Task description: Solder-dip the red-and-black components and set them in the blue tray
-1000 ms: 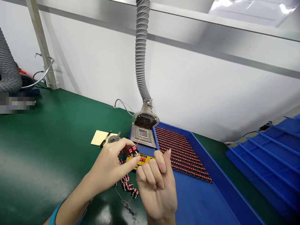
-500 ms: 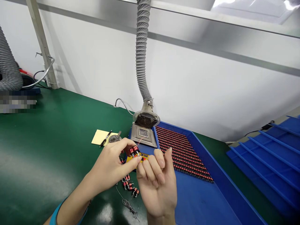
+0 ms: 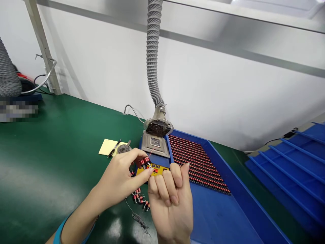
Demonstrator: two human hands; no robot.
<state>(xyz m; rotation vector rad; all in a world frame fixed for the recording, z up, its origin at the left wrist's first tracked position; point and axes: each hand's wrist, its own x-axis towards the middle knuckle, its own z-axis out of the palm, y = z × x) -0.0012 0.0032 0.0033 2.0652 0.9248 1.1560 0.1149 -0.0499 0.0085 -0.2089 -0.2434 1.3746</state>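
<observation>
A small red-wound coil [image 3: 145, 162] with a black base, bright metal legs and a thin reddish wire end is pinched between the thumb and fingers of my left hand [image 3: 123, 173]. Beside it, my right hand [image 3: 171, 203] is turned palm toward me, fingers curled in and thumb standing out at the right. Nothing shows in its palm. Its finger knuckles are close by my left thumb; whether they touch the coil I cannot tell. Behind both hands is a solder pot [image 3: 155, 141] with a yellow control panel [image 3: 162, 168], partly covered by my fingers.
Several loose coils [image 3: 139, 199] and a tangle of wire [image 3: 140, 222] lie on the green table [image 3: 63, 135]. To the right, a blue tray [image 3: 215, 217] carries rows of coils [image 3: 198, 162]. A fume hose [image 3: 153, 51], yellow paper [image 3: 106, 147], pen [image 3: 114, 148], round dish [image 3: 123, 148] and blue ribbed panel [image 3: 291, 169] stand around.
My right hand has shifted slightly, its fingers and thumb drawn a little closer together, and more of the yellow panel shows. The left hand keeps its pinch on the coil.
</observation>
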